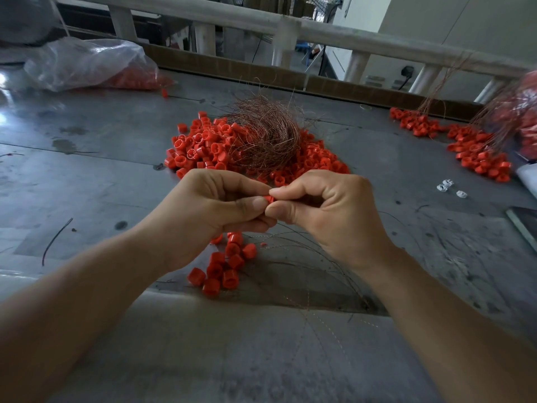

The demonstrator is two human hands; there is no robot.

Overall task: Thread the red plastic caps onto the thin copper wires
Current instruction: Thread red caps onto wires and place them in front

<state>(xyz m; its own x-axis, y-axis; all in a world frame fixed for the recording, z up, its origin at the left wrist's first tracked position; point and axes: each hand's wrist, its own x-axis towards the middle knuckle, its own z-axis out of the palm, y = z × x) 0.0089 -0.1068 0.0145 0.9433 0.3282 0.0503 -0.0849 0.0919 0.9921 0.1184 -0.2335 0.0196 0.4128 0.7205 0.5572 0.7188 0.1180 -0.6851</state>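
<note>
Grey workbench is lying underneath; left hand and right hand are meeting, both pinching one red cap, cap pile at twelve o'clock; threading seems underway; next, feeding wire through.

One small red cap is sitting pinched between the fingertips of the left hand and the right hand, mostly hidden. Beyond it, a broad pile of loose caps is lying mid-scene, with a tangled nest of copper wires resting on it. Nearer, a small cluster of caps is lying beside a few thin wires curving off to the right.
</note>
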